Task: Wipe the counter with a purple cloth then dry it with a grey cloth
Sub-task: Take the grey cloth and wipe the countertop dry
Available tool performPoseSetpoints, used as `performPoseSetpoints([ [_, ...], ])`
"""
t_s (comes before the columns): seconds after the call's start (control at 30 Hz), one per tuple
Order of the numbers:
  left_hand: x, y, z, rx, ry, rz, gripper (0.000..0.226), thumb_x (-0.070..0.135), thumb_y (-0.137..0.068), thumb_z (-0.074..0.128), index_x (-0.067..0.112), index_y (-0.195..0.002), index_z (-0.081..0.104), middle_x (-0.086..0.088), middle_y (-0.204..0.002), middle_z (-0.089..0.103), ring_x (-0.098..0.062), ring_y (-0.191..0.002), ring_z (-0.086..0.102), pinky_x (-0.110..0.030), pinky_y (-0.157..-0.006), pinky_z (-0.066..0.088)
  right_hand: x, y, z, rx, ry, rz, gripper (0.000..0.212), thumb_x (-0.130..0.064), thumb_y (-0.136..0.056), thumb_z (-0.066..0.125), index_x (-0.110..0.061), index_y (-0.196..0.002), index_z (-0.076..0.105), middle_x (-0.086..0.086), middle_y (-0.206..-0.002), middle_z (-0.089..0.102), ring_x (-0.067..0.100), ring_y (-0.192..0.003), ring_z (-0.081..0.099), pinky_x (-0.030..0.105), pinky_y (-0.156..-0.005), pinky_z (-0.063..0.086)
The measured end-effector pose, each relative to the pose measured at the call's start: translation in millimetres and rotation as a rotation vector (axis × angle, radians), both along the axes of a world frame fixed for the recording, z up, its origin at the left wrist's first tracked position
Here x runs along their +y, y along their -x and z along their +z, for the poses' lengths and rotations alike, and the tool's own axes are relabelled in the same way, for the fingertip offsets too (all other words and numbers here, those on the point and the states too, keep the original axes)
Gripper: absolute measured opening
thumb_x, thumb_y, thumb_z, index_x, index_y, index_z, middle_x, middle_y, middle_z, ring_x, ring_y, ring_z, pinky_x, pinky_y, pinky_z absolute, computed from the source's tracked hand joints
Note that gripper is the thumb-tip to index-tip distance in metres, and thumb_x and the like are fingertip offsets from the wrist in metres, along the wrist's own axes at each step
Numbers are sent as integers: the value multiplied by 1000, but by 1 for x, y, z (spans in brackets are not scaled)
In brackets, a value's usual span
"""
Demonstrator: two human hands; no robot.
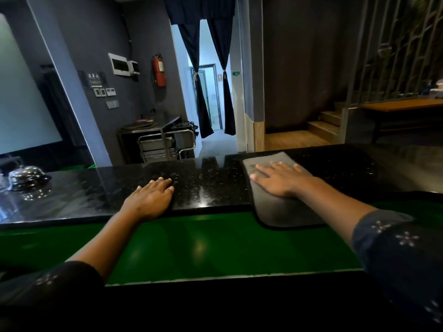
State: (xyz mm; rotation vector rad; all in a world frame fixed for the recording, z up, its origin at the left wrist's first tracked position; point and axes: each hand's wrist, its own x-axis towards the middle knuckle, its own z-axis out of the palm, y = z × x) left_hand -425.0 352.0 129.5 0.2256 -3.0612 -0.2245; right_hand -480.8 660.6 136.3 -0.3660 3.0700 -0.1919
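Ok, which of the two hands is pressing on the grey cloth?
The right hand: it lies flat, fingers spread, on the grey cloth draped over the counter edge. The left hand rests directly on the bare black counter.

counter [211, 188] bare between hands | silver bell [26, 177] blocks far left | right end open

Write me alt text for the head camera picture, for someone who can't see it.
A person's right hand presses flat on a grey cloth spread over the near edge of a black speckled counter, while the left hand rests flat on the counter beside it. A silver bell sits at the far left.
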Motion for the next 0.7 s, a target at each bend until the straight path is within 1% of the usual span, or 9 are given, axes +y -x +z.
performPoseSetpoints([
  [0.07, 0, 2, -1, 10, 7, -1, 52, 40, -101, 20, 25, -151, 19, 0, -160, 10, -17, -147, 9, -42, -118, 6, -19, 4, 1, -3, -3, -63, 71, -69, -92, 9, -34, -154, 5, 10, -163, -3, 31, -149, -1, 55, -116, -3],
  [0.13, 0, 4, -2, 11, 3, -7, 52, 41, -101, 20, 26, -151, 19, 1, -160, 10, -16, -147, 9, -42, -118, 6, -51, 1, 4, 12, 5, -46, 72, -67, -93, 11, -30, -155, 3, 16, -161, -5, 37, -148, -3, 58, -115, -6],
  [0.23, 0, 5, 1, -12, -6, -11, 52, 42, -101, 18, 27, -151, 17, 2, -160, 8, -16, -147, 8, -41, -118, 5, -110, -14, 5, 25, 30, 86, 74, -67, -93, 12, -27, -155, 4, 19, -161, -5, 38, -147, -4, 58, -116, -7],
  [0.33, 0, 1, 1, -42, -18, -17, 52, 40, -102, 17, 27, -151, 14, 1, -160, 6, -16, -147, 5, -42, -118, 3, -147, -33, 2, -11, 37, 243, 74, -70, -92, 13, -31, -155, 5, 15, -162, -4, 33, -148, -5, 55, -115, -9],
  [0.43, -1, -1, 1, -43, 3, -24, 52, 38, -102, 16, 25, -152, 12, 0, -160, 4, -17, -147, 4, -43, -118, 3, -132, -39, -2, -10, 38, 348, 72, -72, -90, 13, -38, -153, 6, 5, -163, -1, 25, -149, -2, 51, -117, -7],
  [0.5, -4, 0, -1, -40, 17, -32, 52, 38, -102, 16, 24, -152, 12, 0, -160, 4, -18, -147, 4, -43, -118, 3, -106, -34, -1, -10, 24, 357, 69, -72, -91, 12, -41, -152, 6, 0, -163, -1, 22, -149, 0, 50, -118, -5],
  [0.6, -6, 2, -4, -17, 15, -28, 52, 39, -102, 16, 25, -152, 13, 1, -160, 5, -17, -147, 4, -43, -118, 3, -74, -15, 2, -17, 16, 263, 67, -70, -92, 9, -41, -152, 5, 0, -163, -1, 23, -149, 0, 51, -118, -4],
  [0.7, -5, 5, -5, 4, -1, -18, 52, 40, -101, 18, 28, -151, 15, 2, -160, 7, -15, -147, 5, -41, -118, 3, -71, 10, 5, -22, 17, 146, 69, -70, -92, 10, -38, -153, 6, 3, -163, -2, 25, -149, -1, 53, -118, -3],
])
